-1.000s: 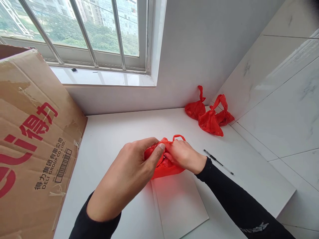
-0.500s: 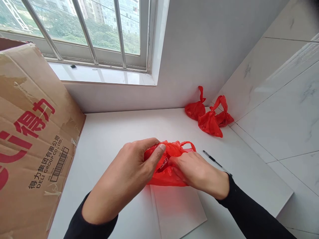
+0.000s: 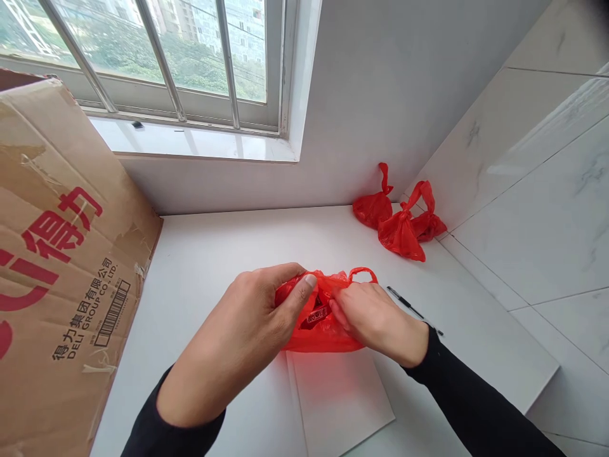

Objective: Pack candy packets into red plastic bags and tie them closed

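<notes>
A red plastic bag (image 3: 323,344) is held up over the table with its mouth open. My left hand (image 3: 259,311) grips the bag's left rim, thumb on the near side and fingers behind the plastic. Inside, a small dark red packet (image 3: 316,317) with pale printed characters shows between the hands. My right hand (image 3: 373,317) reaches into the bag from the right. Its fingertips are hidden in the folds, so what they hold, if anything, does not show. One looped handle of the bag stands up just behind this hand.
Several tied red bags (image 3: 402,236) sit in the far right corner. A black pen (image 3: 413,309) lies right of my right hand. Below the bag is a flat white box or board (image 3: 342,406) on the white table (image 3: 214,254). A large cardboard box (image 3: 95,209) stands left.
My right hand has shifted slightly within the bag, up and to the right. The dark red packet now shows more fully and at a different angle. My left hand keeps its hold.
</notes>
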Tool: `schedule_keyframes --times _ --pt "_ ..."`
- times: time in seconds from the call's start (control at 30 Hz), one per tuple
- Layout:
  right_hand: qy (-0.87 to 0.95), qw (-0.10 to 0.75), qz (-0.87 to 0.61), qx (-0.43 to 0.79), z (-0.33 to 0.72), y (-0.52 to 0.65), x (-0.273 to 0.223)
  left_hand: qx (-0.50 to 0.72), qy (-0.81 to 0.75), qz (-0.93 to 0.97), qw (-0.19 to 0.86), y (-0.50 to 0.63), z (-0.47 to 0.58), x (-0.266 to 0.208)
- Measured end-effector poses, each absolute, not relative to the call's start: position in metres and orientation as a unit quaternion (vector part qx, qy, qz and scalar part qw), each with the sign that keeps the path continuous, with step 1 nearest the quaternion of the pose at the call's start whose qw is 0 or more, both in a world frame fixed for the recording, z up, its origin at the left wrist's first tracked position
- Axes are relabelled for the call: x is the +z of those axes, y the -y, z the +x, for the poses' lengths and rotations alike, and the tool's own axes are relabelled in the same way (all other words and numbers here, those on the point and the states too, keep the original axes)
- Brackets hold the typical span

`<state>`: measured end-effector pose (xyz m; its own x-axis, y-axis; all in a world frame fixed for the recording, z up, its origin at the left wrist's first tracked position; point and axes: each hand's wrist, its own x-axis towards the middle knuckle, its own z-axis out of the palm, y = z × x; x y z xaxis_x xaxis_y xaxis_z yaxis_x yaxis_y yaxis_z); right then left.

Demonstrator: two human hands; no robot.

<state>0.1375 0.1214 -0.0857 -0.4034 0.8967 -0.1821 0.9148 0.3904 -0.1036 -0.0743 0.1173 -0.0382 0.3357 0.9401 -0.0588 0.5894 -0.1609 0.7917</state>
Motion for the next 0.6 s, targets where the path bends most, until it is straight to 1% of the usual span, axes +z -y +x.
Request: schedule_keyframes --times 0.23,0.37,0.5,0.6 --pt "-0.855 0.037 0.505 -0.111 0.135 -0.126 -0.085 0.242 -0.512 0.736 0.370 -0.119 -0.074 -0.033" --pt "-0.850 0.020 0.520 -0.084 0.138 -0.118 -0.079 0.247 -0.521 0.720 0.386 -0.119 -0.075 -0.034" --pt "-0.829 -0.029 0.555 -0.064 0.146 -0.104 -0.064 0.257 -0.533 0.701 0.398 -0.120 -0.077 -0.032" --pt "-0.797 -0.106 0.588 -0.091 0.155 -0.097 -0.055 0.254 -0.532 0.701 0.401 -0.119 -0.077 -0.026"
